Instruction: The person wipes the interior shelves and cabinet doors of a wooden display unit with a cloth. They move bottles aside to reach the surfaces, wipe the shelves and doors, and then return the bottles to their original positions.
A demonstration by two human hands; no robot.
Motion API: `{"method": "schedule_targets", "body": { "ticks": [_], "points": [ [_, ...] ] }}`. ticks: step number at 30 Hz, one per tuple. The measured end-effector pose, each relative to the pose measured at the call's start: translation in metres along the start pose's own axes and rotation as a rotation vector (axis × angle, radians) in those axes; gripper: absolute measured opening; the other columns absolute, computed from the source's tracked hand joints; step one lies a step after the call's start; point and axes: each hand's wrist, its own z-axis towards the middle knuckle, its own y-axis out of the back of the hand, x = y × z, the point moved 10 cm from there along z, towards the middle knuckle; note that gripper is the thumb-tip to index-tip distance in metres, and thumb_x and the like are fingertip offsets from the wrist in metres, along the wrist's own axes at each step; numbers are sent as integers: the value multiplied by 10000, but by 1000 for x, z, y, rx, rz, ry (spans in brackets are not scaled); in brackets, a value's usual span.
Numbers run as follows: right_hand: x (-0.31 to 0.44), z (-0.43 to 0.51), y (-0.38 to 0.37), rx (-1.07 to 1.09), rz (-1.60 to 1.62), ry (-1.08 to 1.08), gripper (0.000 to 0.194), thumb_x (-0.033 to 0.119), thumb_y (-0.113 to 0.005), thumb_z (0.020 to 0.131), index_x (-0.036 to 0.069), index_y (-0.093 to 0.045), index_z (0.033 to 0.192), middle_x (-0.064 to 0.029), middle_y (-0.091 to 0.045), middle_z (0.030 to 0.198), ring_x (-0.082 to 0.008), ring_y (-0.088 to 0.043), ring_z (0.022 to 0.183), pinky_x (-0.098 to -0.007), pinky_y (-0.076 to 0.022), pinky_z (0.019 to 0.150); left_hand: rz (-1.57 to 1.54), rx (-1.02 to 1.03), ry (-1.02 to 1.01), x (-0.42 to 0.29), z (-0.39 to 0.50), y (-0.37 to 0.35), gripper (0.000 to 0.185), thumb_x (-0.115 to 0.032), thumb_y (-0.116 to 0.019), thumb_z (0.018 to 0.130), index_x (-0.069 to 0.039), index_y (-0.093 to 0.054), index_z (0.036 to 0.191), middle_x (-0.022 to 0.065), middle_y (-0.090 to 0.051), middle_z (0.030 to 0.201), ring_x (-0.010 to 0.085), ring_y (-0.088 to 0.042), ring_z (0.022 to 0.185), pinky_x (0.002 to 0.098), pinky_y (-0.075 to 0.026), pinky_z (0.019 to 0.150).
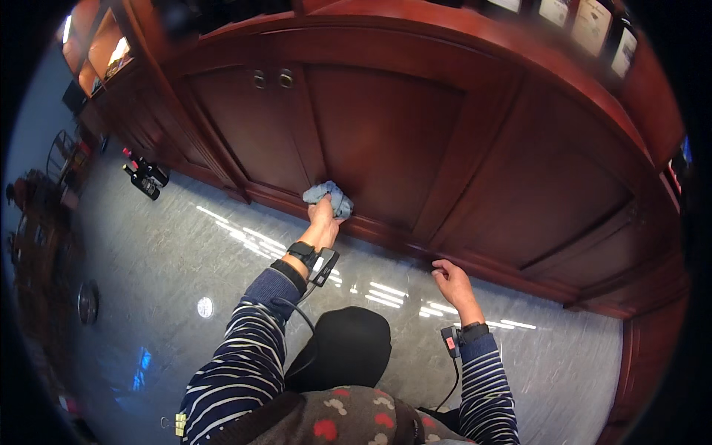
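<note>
A crumpled blue-grey cloth [329,196] is gripped in my left hand [322,218]. It presses against the lower part of a dark red wooden cabinet door [384,144], just above the base moulding [384,227]. My right hand [453,282] holds nothing that I can see; its fingers are loosely curled in front of the cabinet's base, over the grey floor. Two round ring pulls [285,78] sit near the top of the paired doors. Each wrist wears a black strap with a small wired box.
Several dark wine bottles [146,175] stand on the glossy grey tile floor [183,261] by the cabinet at left. More labelled bottles [591,28] line the shelf above the doors. Wooden furniture [41,250] stands far left. A cabinet side [648,356] closes off the right.
</note>
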Motion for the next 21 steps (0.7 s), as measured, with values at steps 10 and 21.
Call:
{"method": "schedule_targets", "body": {
  "ticks": [10,21],
  "points": [
    [36,2,-39,59,-99,28,319,196,-690,972,82,-727,1267,-139,-787,1010,-269,-757,923,-390,-591,858,465,-96,-1394,-387,-32,-52,544,-47,-661,988,49,-491,1496,213,-594,1481,330,-579,1376,415,-435,1176],
    [22,-17,-78,182,-194,-91,317,184,-671,957,72,-730,1248,-156,-787,1003,-319,-759,948,-404,-593,865,788,-539,-937,-113,53,95,514,21,-613,939,-152,-552,1419,190,-621,1326,397,-624,1257,523,-544,1023]
  ]
}}
